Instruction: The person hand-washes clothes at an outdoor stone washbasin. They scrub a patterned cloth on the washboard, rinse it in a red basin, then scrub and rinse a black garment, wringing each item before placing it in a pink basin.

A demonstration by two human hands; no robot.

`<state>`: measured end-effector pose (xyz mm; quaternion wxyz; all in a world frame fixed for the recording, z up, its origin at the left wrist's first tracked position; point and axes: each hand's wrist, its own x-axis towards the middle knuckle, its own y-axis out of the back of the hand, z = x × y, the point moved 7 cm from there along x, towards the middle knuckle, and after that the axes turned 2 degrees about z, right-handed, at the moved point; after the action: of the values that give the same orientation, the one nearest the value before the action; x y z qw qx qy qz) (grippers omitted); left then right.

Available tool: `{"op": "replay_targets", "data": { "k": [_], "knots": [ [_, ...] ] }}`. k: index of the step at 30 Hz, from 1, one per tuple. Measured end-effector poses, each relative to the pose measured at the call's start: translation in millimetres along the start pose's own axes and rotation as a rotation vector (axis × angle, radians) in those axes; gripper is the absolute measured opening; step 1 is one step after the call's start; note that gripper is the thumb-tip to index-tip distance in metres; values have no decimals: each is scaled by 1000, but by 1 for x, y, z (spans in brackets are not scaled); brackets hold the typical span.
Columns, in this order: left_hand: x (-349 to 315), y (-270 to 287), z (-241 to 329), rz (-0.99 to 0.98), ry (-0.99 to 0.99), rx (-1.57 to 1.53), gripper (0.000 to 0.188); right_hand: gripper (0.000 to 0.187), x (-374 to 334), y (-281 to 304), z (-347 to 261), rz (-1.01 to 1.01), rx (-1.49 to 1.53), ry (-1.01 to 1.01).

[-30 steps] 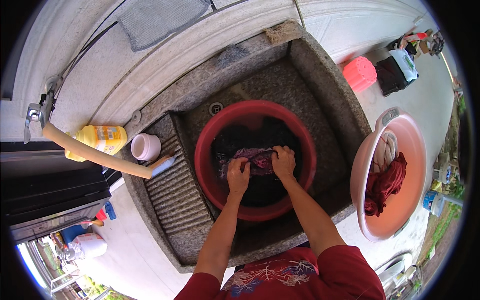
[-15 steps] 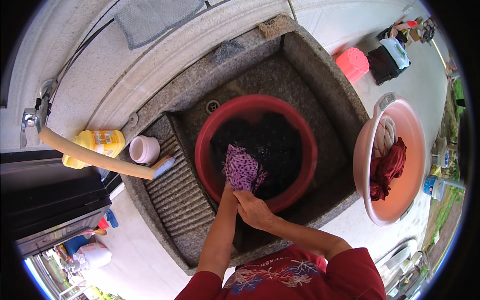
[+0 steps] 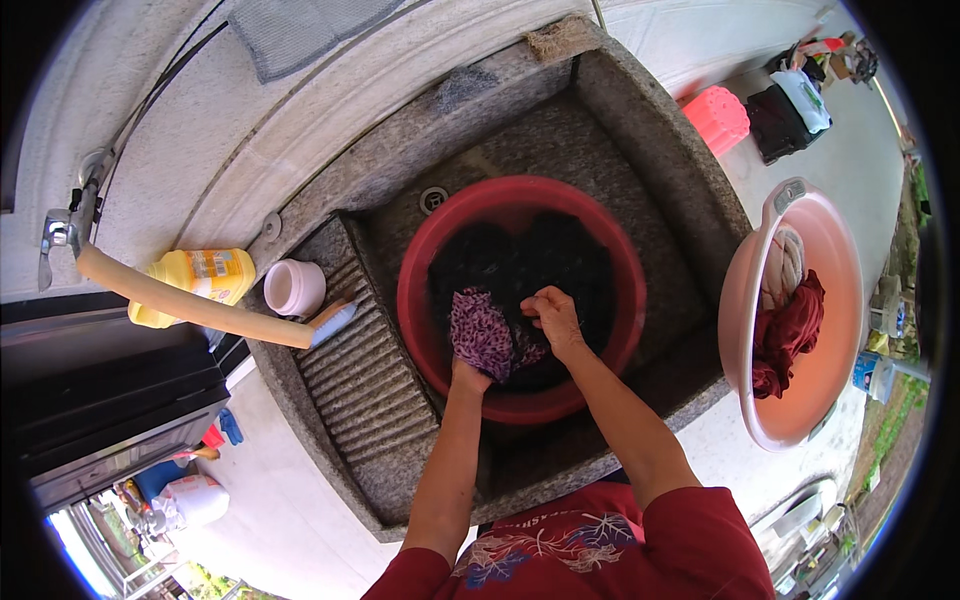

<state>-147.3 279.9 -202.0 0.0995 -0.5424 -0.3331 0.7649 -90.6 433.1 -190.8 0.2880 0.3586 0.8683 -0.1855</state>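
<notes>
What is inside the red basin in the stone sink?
The red basin holds dark wet laundry and a purple patterned cloth, gripped by both hands. Its bottom is covered, so any water cannot be seen.

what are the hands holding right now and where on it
Both hands grip the purple patterned cloth over the red basin: left hand at its lower end, right hand at its right edge.

I see a grey stone sink carrying nearly everything — a red basin sits in its deep part, close to the front edge, with the drain just behind it. On the ribbed washboard at the left lies a bar of soap. At the back left corner stand a white cup and a yellow bottle, lying sideways.
</notes>
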Motion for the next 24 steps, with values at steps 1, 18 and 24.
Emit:
{"op": "replay_targets", "data": {
  "k": [1, 18, 24],
  "knots": [
    [-7, -5, 2, -3, -16, 16, 36, 15, -1, 2, -15, -21, 17, 3],
    [-56, -41, 14, 174, -83, 330, 46, 40, -41, -35, -54, -470, 255, -14],
    [-38, -5, 15, 200, 7, 629, 33, 34, -114, -69, -5, -523, -728, 286]
  ]
}}
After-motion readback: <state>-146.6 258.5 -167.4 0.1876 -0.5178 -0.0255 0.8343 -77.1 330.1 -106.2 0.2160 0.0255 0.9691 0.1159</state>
